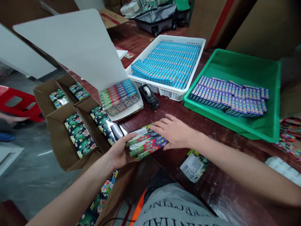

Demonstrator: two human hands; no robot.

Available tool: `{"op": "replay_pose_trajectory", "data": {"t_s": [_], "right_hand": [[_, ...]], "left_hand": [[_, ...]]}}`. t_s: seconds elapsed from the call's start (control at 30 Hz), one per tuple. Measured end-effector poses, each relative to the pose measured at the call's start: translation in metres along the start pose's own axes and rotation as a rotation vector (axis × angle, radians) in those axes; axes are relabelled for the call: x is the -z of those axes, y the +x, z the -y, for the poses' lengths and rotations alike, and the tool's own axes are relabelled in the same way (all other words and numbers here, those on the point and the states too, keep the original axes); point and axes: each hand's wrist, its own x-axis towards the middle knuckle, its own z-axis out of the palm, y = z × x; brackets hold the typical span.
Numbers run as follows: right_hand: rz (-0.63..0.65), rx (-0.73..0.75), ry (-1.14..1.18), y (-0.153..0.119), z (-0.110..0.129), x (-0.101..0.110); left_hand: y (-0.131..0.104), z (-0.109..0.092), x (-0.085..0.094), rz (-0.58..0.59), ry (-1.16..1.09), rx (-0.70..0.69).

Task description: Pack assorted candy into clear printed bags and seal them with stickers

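Note:
Between my hands is a stack of flat printed boxes (145,143), green, red and purple along their sides. My left hand (121,151) is wrapped round the stack's left end, thumb on top. Across the right end lies my right hand (172,131), its fingers over the top edge and its thumb low on the side. Just beyond them, an open display carton (131,110) with a raised white lid (72,47) holds rows of small coloured boxes. A black tape dispenser (149,96) stands beside it. One flat printed pack (194,166) lies near my right forearm.
A white basket (171,93) full of blue boxes stands at the back. To its right is a green tray (249,133) with purple boxes. At left, a divided cardboard carton (56,141) holds dark green packs. A red stool (21,103) and a person's hand (13,118) are farther left.

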Motion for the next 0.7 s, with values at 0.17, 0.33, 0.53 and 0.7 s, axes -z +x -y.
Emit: {"op": "replay_pose_trajectory", "data": {"t_s": [0.17, 0.33, 0.53, 0.7], "right_hand": [[0.164, -0.108, 0.1, 0.015, -0.021, 0.001], [0.209, -0.154, 0.195, 0.025, -0.032, 0.0], [-0.149, -0.084, 0.258, 0.009, -0.034, -0.026], [-0.426, -0.293, 0.597, -0.017, -0.029, -0.055]], "left_hand": [[0.009, 0.002, 0.026, 0.123, 0.327, -0.071], [0.005, 0.013, 0.048, -0.409, 1.088, -1.018], [0.036, 0.014, 0.008, -0.304, 1.525, -1.426], [0.047, 0.006, -0.001, -0.313, 1.574, -1.397]]}}
